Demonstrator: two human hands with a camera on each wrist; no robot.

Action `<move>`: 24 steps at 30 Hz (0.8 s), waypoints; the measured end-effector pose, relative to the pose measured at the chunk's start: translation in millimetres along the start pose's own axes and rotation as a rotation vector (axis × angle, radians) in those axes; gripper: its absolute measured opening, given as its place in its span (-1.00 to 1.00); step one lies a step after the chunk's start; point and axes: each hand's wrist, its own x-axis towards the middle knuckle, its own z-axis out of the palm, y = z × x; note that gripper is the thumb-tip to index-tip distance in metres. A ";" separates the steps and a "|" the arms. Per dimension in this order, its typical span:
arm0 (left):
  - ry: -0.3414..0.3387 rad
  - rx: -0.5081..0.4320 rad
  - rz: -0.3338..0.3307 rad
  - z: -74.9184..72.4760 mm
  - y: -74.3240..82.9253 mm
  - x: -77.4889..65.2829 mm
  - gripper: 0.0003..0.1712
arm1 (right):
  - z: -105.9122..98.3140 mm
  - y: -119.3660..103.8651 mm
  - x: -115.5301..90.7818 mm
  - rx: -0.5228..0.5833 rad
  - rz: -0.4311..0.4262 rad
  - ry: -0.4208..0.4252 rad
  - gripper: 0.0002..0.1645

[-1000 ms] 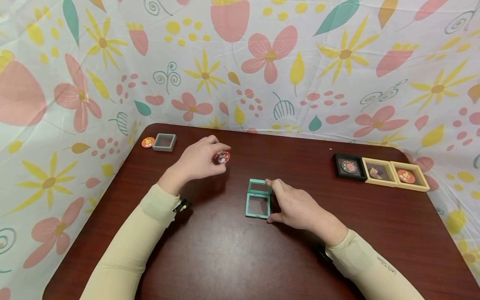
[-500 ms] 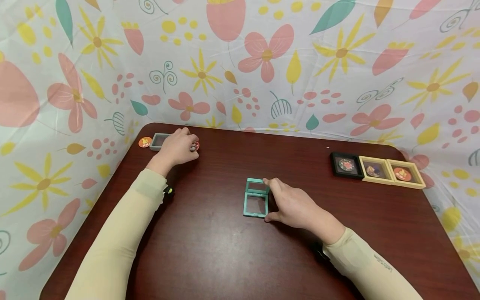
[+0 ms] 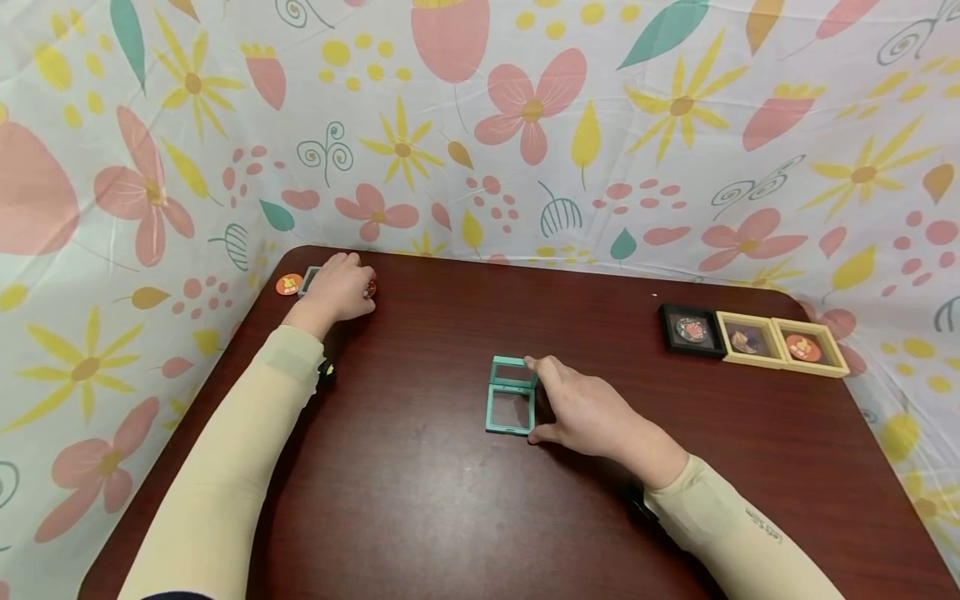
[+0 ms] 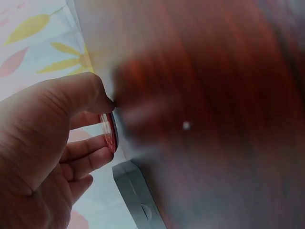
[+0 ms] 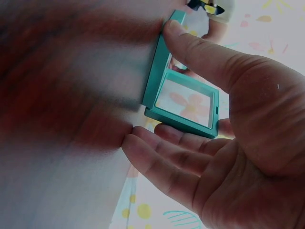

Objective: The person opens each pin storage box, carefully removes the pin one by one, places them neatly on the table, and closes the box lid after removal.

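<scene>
Red badge out by the grey frame, teal case bare

Head view: the left hand (image 3: 339, 287) has carried the red badge (image 3: 371, 288) from mid-table toward ten o'clock, and it is now just beside the grey frame (image 3: 310, 282). The teal case (image 3: 512, 388) stays near the middle of the table (image 3: 420, 475), lid raised, no badge in it; the work on it seems, by my judgement, unfinished. The right hand (image 3: 588, 408) is clamped on that case. A loose orange badge (image 3: 289, 284) lies at nine o'clock from the grey frame. Toward three o'clock runs a row: the black frame (image 3: 697, 351) holds a red-and-white badge (image 3: 691, 329), the middle yellow frame (image 3: 753, 362) a brown-and-blue badge (image 3: 746, 339), the end yellow frame (image 3: 813, 368) a framed orange badge (image 3: 804, 348).

Left wrist view: thumb and fingers pinch the red badge, seen edge-on; the grey frame sits at five o'clock from it, apart. I cannot tell what that frame holds.

Right wrist view: the thumb touches the case's base, with fingers behind the raised lid.
</scene>
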 end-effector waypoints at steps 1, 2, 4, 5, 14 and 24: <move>-0.004 0.007 0.000 0.8 -1.5 0.1 -0.80 | 0.2 0.0 0.0 0.001 0.000 -0.003 0.00; -0.011 0.010 -0.003 1.2 -2.6 0.1 -0.80 | 0.1 -0.2 0.0 0.003 0.000 -0.003 0.00; -0.024 0.007 -0.006 0.8 -4.1 -0.2 -0.79 | -0.3 -0.6 0.0 -0.001 0.002 -0.009 0.00; -0.032 0.002 -0.006 0.0 -4.3 -0.3 -0.78 | -0.6 -0.9 0.0 -0.001 0.002 -0.009 0.00; -0.109 -0.039 -0.019 -11.4 0.7 -1.6 -0.78 | -0.7 -0.1 0.1 -0.007 0.002 -0.006 0.03; -0.159 -0.046 -0.027 -17.1 4.5 -3.0 -0.77 | 0.1 0.2 0.6 -0.009 0.002 -0.008 0.05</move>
